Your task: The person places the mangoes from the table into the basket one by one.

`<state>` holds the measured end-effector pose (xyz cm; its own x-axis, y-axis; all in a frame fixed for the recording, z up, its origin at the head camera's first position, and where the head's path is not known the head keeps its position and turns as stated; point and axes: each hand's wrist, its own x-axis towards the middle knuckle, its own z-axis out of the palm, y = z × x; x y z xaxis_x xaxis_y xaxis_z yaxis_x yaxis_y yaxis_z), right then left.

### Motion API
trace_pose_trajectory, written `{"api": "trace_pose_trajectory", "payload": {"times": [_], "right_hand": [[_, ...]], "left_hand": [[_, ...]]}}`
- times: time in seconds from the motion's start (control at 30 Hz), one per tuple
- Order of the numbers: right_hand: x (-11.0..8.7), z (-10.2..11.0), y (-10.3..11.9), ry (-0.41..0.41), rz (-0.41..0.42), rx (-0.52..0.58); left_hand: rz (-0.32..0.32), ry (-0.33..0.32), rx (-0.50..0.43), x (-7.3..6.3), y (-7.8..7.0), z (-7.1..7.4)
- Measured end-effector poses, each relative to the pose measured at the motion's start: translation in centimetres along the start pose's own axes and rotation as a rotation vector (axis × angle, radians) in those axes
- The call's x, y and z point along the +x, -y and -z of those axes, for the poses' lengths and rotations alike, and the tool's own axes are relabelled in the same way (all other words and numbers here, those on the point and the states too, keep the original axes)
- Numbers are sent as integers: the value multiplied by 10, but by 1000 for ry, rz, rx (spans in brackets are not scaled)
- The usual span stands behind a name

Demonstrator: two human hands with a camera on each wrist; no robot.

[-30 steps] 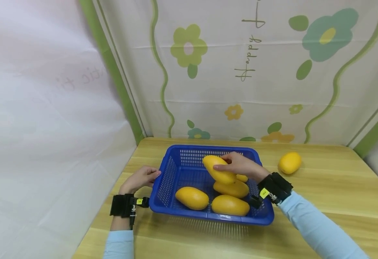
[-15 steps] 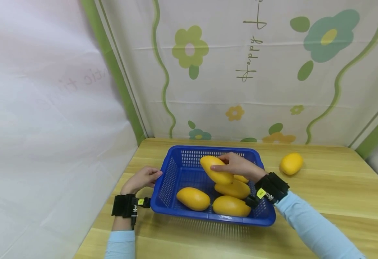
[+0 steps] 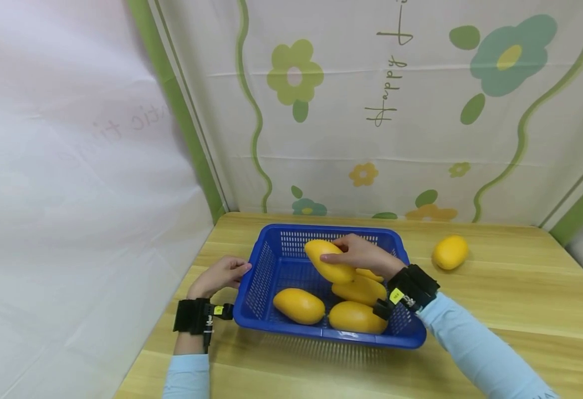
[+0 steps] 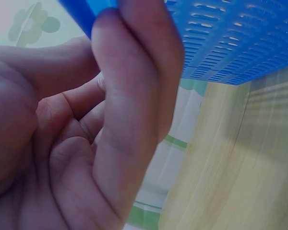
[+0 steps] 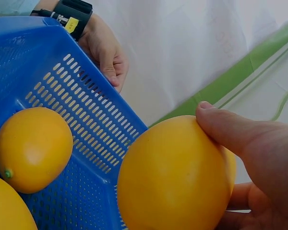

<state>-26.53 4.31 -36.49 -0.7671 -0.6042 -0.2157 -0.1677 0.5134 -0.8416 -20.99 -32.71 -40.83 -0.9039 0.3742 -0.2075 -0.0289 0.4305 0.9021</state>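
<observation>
My right hand (image 3: 361, 254) grips a yellow mango (image 3: 327, 262) above the blue plastic basket (image 3: 291, 331), thumb on the near side. In the right wrist view the held mango (image 5: 173, 177) fills the lower middle. Several more mangoes lie in the basket: one at the front left (image 3: 298, 306), one at the front right (image 3: 355, 317) and another behind it (image 3: 361, 290), with a further one partly hidden under my right hand. At the basket's left side, my left hand (image 3: 219, 275) pinches the rim between thumb and curled fingers, as the left wrist view also shows.
One more mango (image 3: 450, 252) lies on the wooden table (image 3: 496, 293), right of the basket. A white curtain with printed flowers (image 3: 341, 138) hangs behind the table's back edge, and a white sheet (image 3: 87, 221) hangs along the left.
The held mango and my right hand have shifted a little to the left over the basket. My left hand has stayed at the rim.
</observation>
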Motion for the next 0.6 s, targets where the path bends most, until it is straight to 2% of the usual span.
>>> {"api": "trace_pose_trajectory", "payload": {"times": [0.6], "right_hand": [[9, -4, 1, -2, -10, -39]], "left_hand": [[-5, 2, -22, -1, 0, 0]]}}
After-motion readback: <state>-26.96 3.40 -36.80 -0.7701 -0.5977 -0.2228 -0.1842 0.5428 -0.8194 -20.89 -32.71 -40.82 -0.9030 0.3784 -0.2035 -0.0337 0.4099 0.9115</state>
